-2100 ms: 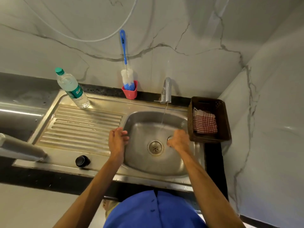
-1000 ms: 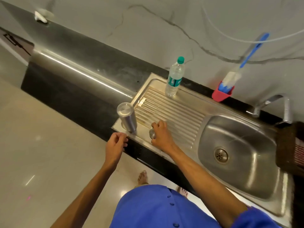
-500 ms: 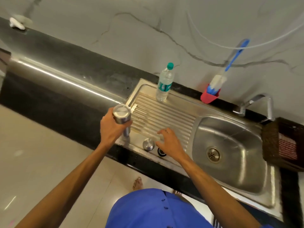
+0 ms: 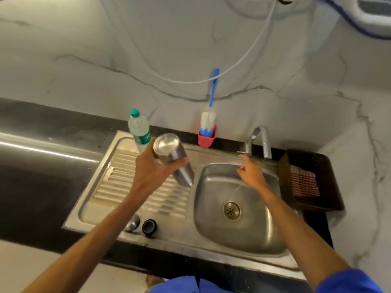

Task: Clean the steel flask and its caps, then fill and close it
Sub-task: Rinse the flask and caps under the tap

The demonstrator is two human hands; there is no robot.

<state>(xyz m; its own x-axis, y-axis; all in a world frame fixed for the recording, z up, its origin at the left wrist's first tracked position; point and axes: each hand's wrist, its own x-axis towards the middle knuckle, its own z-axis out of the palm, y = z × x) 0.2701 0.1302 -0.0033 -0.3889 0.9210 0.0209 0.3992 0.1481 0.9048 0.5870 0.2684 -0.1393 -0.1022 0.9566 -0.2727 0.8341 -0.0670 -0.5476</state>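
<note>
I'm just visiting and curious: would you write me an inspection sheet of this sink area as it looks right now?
Surface: steel sink unit with ribbed drainboard and basin, set in a dark counter.
Job's things: steel flask held tilted over the drainboard; steel cap and black cap on the sink's front edge.
Clutter: plastic water bottle; bottle brush in a red holder; brown basket holding a checked cloth.
Hands: left hand grips the flask; right hand reaches toward the tap, empty.
Cables: white hose looping along the wall.
Surroundings: marble-patterned wall, pale floor.
</note>
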